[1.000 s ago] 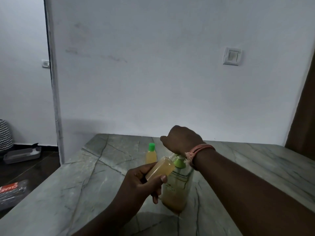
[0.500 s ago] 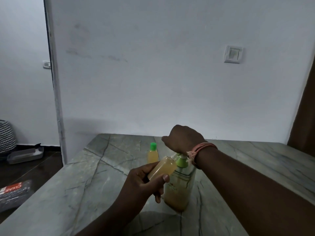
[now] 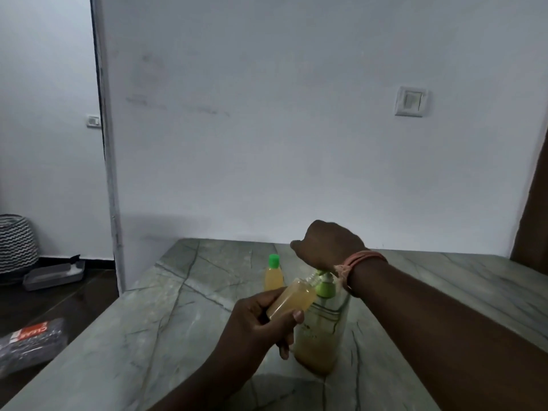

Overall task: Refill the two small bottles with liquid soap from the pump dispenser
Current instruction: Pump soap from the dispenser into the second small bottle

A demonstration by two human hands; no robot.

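**Spill risk at the spout**

Left hand (image 3: 255,318) pinching the open small bottle (image 3: 292,301), tilted, mouth up against the pump dispenser (image 3: 321,321) nozzle. Right hand (image 3: 329,244) curled over the pump head, pressing down. Capped second bottle (image 3: 274,272) just behind on the counter (image 3: 178,321). Likely failures: mouth drifting off the nozzle, soap running down; overfilling, bottle looking near full; hard push tipping the dispenser.

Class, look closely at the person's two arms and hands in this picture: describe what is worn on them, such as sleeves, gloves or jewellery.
Both forearms are bare, with no sleeves in view and no gloves. The right hand has a pinkish-orange corded band wrapped around its wrist, with a knot or frayed end on the near side. The left hand shows no ring, watch or band.
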